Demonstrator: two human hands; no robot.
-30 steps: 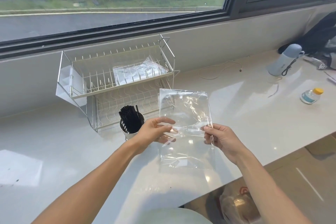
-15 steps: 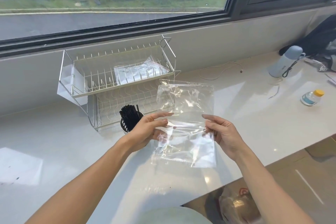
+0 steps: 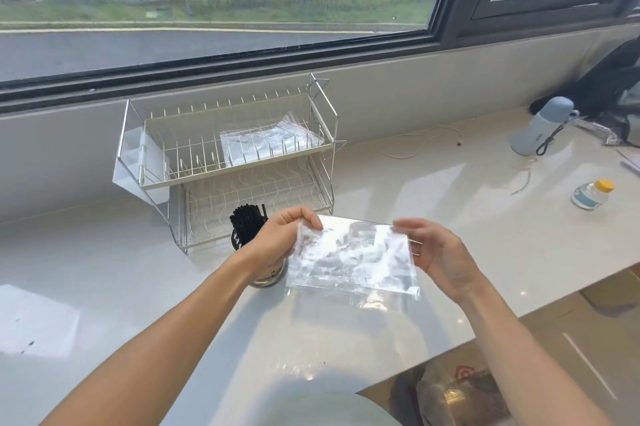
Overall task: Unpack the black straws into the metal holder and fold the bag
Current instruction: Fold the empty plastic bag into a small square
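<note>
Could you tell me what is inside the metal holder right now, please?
Black straws stand bunched in the metal holder, tips above its rim. The left hand covers most of the holder, so their lower ends cannot be seen.

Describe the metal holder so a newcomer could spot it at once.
Find the two-tier wire dish rack under the window. In front of its lower left corner, on the white counter, stands the metal holder, half hidden by the left hand. Only it holds black straws.
</note>
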